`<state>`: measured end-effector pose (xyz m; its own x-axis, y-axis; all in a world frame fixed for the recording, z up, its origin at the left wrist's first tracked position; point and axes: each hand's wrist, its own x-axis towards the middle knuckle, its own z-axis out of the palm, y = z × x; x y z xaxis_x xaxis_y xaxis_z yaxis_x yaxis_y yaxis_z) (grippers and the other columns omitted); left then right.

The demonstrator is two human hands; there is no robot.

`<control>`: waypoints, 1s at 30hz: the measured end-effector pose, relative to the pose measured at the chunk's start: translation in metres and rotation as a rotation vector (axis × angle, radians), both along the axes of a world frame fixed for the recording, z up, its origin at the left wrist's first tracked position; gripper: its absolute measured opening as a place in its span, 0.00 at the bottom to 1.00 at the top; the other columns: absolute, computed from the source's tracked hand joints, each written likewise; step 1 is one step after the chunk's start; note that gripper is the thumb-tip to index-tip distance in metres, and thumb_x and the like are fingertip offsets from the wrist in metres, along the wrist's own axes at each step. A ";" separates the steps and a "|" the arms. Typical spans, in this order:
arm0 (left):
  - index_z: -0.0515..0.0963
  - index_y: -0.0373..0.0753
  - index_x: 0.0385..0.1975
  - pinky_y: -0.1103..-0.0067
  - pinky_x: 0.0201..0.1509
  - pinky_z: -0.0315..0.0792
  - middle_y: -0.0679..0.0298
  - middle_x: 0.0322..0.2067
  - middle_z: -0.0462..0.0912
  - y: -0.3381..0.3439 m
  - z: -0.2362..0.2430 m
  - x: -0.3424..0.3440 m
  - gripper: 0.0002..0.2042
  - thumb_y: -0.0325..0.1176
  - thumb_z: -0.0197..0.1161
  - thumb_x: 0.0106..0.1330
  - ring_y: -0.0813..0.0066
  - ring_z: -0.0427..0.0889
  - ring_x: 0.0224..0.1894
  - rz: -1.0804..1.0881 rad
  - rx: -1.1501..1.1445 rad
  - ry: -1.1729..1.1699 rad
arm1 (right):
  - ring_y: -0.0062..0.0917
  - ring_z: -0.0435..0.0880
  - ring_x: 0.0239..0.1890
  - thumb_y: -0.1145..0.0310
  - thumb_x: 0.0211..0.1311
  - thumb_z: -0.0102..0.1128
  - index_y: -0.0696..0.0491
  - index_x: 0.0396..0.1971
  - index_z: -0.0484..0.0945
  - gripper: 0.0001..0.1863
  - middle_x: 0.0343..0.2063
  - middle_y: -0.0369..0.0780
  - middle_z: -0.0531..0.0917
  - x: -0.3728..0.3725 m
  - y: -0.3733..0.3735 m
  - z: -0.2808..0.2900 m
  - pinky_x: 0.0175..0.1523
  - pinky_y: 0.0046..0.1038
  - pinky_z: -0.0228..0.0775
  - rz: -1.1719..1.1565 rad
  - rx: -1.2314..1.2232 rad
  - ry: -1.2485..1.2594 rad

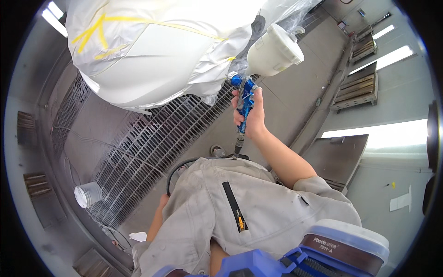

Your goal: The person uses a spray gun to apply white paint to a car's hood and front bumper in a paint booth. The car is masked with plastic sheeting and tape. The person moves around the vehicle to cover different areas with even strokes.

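Observation:
My right hand [255,113] is wrapped round the handle of a blue spray gun [247,99]. A large white paint cup [273,51] sits tilted on top of the gun, and its nozzle points left toward a white car bumper [147,64]. White masking film [170,11] with yellow tape surrounds the bumper's painted panel. From the bottom of the handle a black air hose [177,170] curves across in front of my body. Low at my left side, my left hand [164,200] closes round that hose; its fingers are mostly hidden by my grey coverall.
A metal floor grating [138,150] runs under the bumper. On the left a white bucket [87,195] stands on the floor, with a thin cable [87,138] nearby. Metal wall panels [355,90] and bright lights line the right wall. A respirator filter [344,244] fills the lower right.

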<state>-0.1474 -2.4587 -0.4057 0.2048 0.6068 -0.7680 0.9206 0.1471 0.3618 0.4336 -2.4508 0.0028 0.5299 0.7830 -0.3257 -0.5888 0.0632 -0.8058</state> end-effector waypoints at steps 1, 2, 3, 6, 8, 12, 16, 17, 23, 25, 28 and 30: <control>0.89 0.40 0.41 0.61 0.44 0.78 0.48 0.34 0.89 -0.006 -0.001 0.002 0.17 0.47 0.68 0.63 0.49 0.89 0.43 0.004 0.001 0.009 | 0.17 0.64 0.15 0.35 0.75 0.44 0.55 0.52 0.76 0.35 0.32 0.35 0.77 0.005 -0.001 0.002 0.22 0.23 0.58 0.026 -0.003 -0.037; 0.89 0.40 0.41 0.61 0.44 0.78 0.48 0.34 0.89 -0.011 -0.003 0.006 0.17 0.47 0.68 0.63 0.49 0.89 0.43 0.010 0.000 0.013 | 0.16 0.64 0.15 0.38 0.75 0.47 0.55 0.51 0.76 0.31 0.32 0.35 0.77 0.010 -0.001 0.004 0.22 0.23 0.59 0.042 -0.029 -0.071; 0.89 0.40 0.41 0.61 0.44 0.78 0.48 0.34 0.89 -0.018 -0.005 0.011 0.17 0.47 0.68 0.63 0.49 0.89 0.42 0.020 -0.006 0.016 | 0.16 0.65 0.15 0.42 0.76 0.50 0.55 0.51 0.76 0.28 0.32 0.35 0.78 0.015 -0.002 0.005 0.22 0.23 0.59 0.057 -0.058 -0.111; 0.89 0.40 0.40 0.61 0.44 0.78 0.48 0.33 0.89 -0.042 -0.012 0.022 0.17 0.47 0.68 0.62 0.49 0.89 0.42 0.052 -0.028 0.028 | 0.16 0.66 0.15 0.58 0.73 0.60 0.56 0.50 0.77 0.17 0.32 0.36 0.78 0.024 -0.006 0.008 0.21 0.24 0.59 0.069 -0.072 -0.097; 0.88 0.41 0.39 0.61 0.44 0.78 0.49 0.33 0.89 -0.060 -0.017 0.031 0.16 0.47 0.68 0.62 0.48 0.89 0.41 0.079 -0.053 0.037 | 0.17 0.67 0.15 0.68 0.69 0.62 0.57 0.50 0.78 0.13 0.31 0.36 0.79 0.029 -0.008 0.008 0.21 0.25 0.60 0.068 -0.091 -0.094; 0.88 0.41 0.38 0.61 0.44 0.79 0.49 0.32 0.89 -0.089 -0.005 0.052 0.16 0.47 0.68 0.62 0.48 0.89 0.40 0.166 -0.069 0.039 | 0.17 0.68 0.15 0.77 0.64 0.63 0.57 0.51 0.78 0.15 0.32 0.35 0.79 0.036 -0.007 0.007 0.21 0.25 0.61 0.081 -0.148 -0.160; 0.85 0.39 0.29 0.63 0.39 0.79 0.52 0.26 0.87 -0.095 0.050 0.079 0.14 0.45 0.68 0.59 0.51 0.88 0.32 0.240 0.119 0.008 | 0.16 0.68 0.16 0.77 0.65 0.64 0.58 0.51 0.78 0.15 0.32 0.34 0.78 0.040 -0.007 0.004 0.21 0.25 0.61 0.115 -0.174 -0.177; 0.84 0.39 0.27 0.63 0.38 0.79 0.53 0.23 0.86 -0.093 0.066 0.089 0.14 0.45 0.69 0.58 0.53 0.87 0.30 0.200 0.106 0.039 | 0.16 0.68 0.16 0.76 0.65 0.64 0.58 0.51 0.78 0.15 0.32 0.34 0.78 0.041 -0.006 0.003 0.21 0.25 0.60 0.127 -0.183 -0.179; 0.80 0.37 0.21 0.69 0.35 0.79 0.59 0.19 0.84 -0.083 0.138 0.128 0.14 0.42 0.73 0.55 0.64 0.85 0.25 0.337 -0.040 0.033 | 0.15 0.68 0.16 0.76 0.67 0.63 0.57 0.52 0.76 0.15 0.32 0.35 0.78 0.039 -0.003 0.002 0.21 0.25 0.60 0.200 -0.204 -0.205; 0.81 0.37 0.22 0.69 0.36 0.79 0.60 0.20 0.85 -0.082 0.143 0.131 0.14 0.42 0.74 0.55 0.66 0.86 0.25 0.348 -0.056 0.031 | 0.15 0.67 0.16 0.76 0.67 0.63 0.57 0.52 0.76 0.15 0.32 0.35 0.79 0.038 -0.002 0.002 0.21 0.24 0.59 0.211 -0.198 -0.201; 0.82 0.38 0.24 0.69 0.38 0.79 0.60 0.22 0.86 -0.084 0.142 0.128 0.14 0.44 0.74 0.56 0.66 0.86 0.27 0.331 -0.075 0.075 | 0.15 0.67 0.16 0.75 0.67 0.62 0.56 0.51 0.76 0.14 0.32 0.35 0.79 0.036 0.000 0.004 0.21 0.24 0.59 0.220 -0.186 -0.196; 0.83 0.39 0.25 0.69 0.39 0.79 0.61 0.23 0.87 -0.084 0.141 0.125 0.15 0.45 0.75 0.57 0.66 0.87 0.29 0.278 -0.087 0.137 | 0.15 0.66 0.16 0.75 0.67 0.61 0.56 0.50 0.76 0.13 0.31 0.35 0.78 0.034 0.001 0.005 0.21 0.24 0.59 0.205 -0.183 -0.191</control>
